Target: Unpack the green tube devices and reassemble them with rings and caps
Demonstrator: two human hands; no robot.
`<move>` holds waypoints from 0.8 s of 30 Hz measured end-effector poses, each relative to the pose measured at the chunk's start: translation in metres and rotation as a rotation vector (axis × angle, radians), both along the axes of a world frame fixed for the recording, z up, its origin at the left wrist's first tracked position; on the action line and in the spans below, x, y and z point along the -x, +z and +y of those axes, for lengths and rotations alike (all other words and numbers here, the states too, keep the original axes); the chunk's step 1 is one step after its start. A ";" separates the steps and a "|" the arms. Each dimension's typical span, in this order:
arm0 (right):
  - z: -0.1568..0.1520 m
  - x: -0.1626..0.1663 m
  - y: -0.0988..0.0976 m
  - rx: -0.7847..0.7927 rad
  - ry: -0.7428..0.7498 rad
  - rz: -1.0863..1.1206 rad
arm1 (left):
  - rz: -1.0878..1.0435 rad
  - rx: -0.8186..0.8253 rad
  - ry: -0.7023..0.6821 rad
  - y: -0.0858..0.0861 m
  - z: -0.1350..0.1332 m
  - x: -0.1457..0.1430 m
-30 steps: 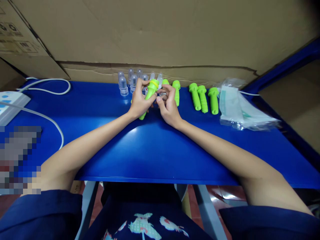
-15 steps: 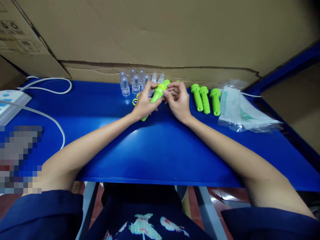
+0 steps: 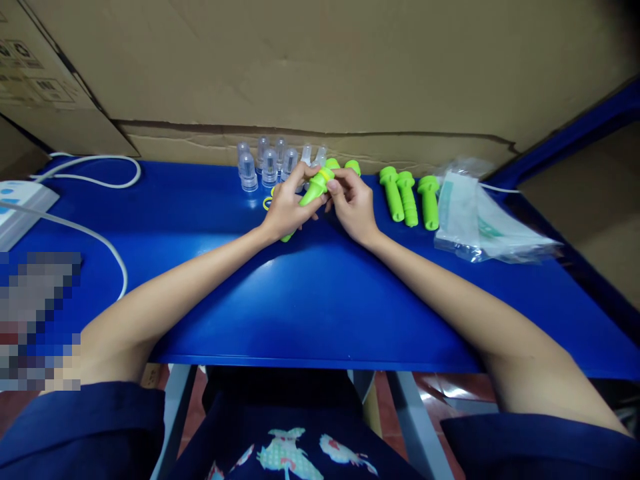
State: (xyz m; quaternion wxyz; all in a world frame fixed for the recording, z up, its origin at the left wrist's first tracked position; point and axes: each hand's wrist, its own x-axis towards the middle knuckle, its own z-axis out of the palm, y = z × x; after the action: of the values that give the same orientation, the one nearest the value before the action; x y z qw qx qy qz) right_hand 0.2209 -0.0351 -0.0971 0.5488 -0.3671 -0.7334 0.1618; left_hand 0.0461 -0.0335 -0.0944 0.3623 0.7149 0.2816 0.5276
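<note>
My left hand [image 3: 287, 208] is wrapped round a green, flashlight-shaped plastic body [image 3: 314, 191], tilted with its wide end up to the right. A yellow ring [image 3: 327, 173] sits around it near that end. The thumb and fingers of my right hand [image 3: 353, 205] pinch at the ring from the right. Loose yellow rings [image 3: 269, 200] lie just left of my left hand. Behind it stand several clear domed caps [image 3: 269, 168] and small clear-white pieces [image 3: 307, 153]. More green bodies [image 3: 391, 193] lie to the right of my right hand, and some green ends show behind my fingers.
A clear plastic bag with white and green contents [image 3: 480, 220] lies on the blue table [image 3: 310, 300] at right. At left are a white power strip [image 3: 30, 207] and a looping cable [image 3: 107, 248]. Cardboard [image 3: 320, 67] walls the back edge.
The view has shifted slightly. My right fingers have closed in a little at the yellow ring; my left hand keeps the same hold on the green body.
</note>
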 end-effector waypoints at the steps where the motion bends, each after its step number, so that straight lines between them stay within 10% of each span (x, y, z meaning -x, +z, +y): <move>1: 0.000 0.000 0.001 -0.004 -0.004 -0.001 | -0.001 0.000 -0.004 0.000 0.000 0.000; 24: -0.009 -0.001 -0.005 -0.039 -0.080 -0.196 | -0.036 0.080 0.045 0.004 -0.004 -0.001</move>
State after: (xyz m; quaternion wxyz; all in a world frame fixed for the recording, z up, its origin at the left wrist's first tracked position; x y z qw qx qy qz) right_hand 0.2216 -0.0439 -0.1016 0.4874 -0.3997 -0.7712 0.0888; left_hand 0.0472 -0.0370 -0.0904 0.3836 0.6837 0.3120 0.5366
